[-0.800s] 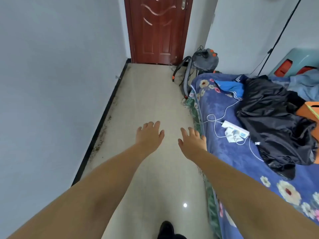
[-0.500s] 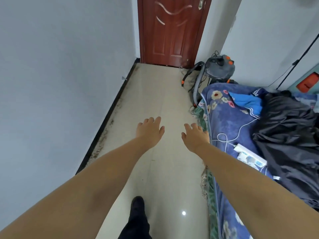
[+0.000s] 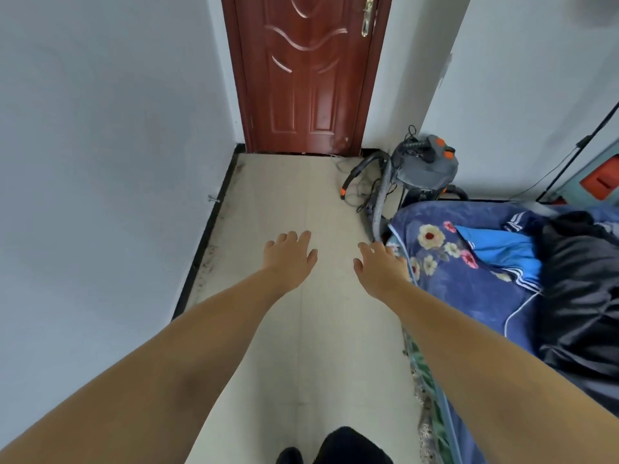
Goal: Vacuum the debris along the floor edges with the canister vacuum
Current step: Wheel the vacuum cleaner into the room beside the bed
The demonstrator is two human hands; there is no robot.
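My dark trouser leg (image 3: pixel 348 445) and shoe (image 3: pixel 289 456) show at the bottom edge. My two bare arms reach forward over the pale tiled floor (image 3: pixel 284 195) of a narrow room. My left hand (image 3: pixel 289 257) and right hand (image 3: pixel 380 267) hang apart, palms down, fingers spread and loosely straight, holding nothing. To my right lies one bed (image 3: pixel 445 269) under a blue flowered cover, with a bright blue garment (image 3: pixel 502 252) and a black jacket (image 3: pixel 582 296) heaped on it. Dark debris (image 3: pixel 209 259) speckles the floor along the black skirting (image 3: pixel 201 256) of the left wall. Farther on, one grey canister vacuum (image 3: pixel 425 165) with orange fittings stands in the corner beyond the bed's end, its hose (image 3: pixel 380 195) drooping to the floor. One closed red-brown door (image 3: pixel 304 72) ends the room. I can read no writing anywhere.
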